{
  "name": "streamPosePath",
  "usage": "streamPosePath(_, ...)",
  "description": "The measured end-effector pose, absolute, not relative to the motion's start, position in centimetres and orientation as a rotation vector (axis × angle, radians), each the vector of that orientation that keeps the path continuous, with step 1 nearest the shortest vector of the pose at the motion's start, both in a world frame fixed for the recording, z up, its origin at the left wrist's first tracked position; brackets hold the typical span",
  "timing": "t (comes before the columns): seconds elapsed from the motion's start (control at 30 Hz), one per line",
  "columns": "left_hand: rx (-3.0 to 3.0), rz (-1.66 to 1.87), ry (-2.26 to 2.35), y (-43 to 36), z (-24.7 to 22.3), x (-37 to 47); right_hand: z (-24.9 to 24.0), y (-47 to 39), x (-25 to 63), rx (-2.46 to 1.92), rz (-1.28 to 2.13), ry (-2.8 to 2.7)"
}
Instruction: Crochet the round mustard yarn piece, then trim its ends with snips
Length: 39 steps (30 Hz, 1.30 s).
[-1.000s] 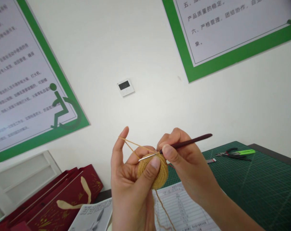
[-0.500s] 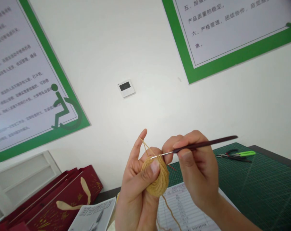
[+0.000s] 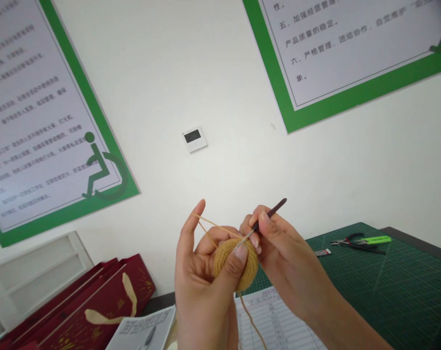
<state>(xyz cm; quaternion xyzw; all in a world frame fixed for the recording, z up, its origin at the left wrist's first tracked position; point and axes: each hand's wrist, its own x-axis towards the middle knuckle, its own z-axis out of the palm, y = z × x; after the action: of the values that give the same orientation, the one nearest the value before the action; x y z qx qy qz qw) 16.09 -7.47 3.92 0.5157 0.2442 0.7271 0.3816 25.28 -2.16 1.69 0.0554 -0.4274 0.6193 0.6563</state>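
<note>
My left hand [image 3: 206,287] pinches a round mustard-yellow crochet piece [image 3: 226,257] between thumb and fingers. Its index finger is raised, with yellow yarn [image 3: 216,224] stretched from it to the top edge of the piece. In my right hand [image 3: 284,253] is a crochet hook [image 3: 277,208] with a dark handle and a metal shaft. The shaft slants down to the left across the upper edge of the piece, and its tip is hard to make out near my left thumb. A yarn tail [image 3: 252,321] hangs below the piece.
A green cutting mat [image 3: 381,287] lies on the right, bearing pliers [image 3: 351,240] and a bright green-handled tool [image 3: 379,239]. Beneath my hands is a printed sheet [image 3: 271,316]. Dark red gift bags [image 3: 114,291] and a booklet [image 3: 144,328] are at the left.
The hook has swung from nearly level to steeply slanted, its handle end moving left and its tip pointing down. My right hand has turned with it. The crochet piece now faces me more fully.
</note>
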Motion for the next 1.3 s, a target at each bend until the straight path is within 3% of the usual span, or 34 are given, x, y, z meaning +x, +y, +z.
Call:
streamPosePath(0.23,1.326,1.934,0.694,-7.4,4.0,16.4,1.1,-2.1,24.8,0.057,1.029,-0.986)
streamPosePath(0.6,1.305,1.995,0.691,-7.5,4.0,16.7,1.3,-1.8,25.9,0.063,0.932,-1.004)
streamPosePath(1.07,1.313,2.013,0.716,-7.5,4.1,16.6,1.1,-2.4,27.1,-0.008,0.542,-1.178)
streamPosePath(1.3,1.337,2.04,0.738,-7.5,4.0,16.7,1.5,-2.4,28.4,0.005,-0.045,-1.435)
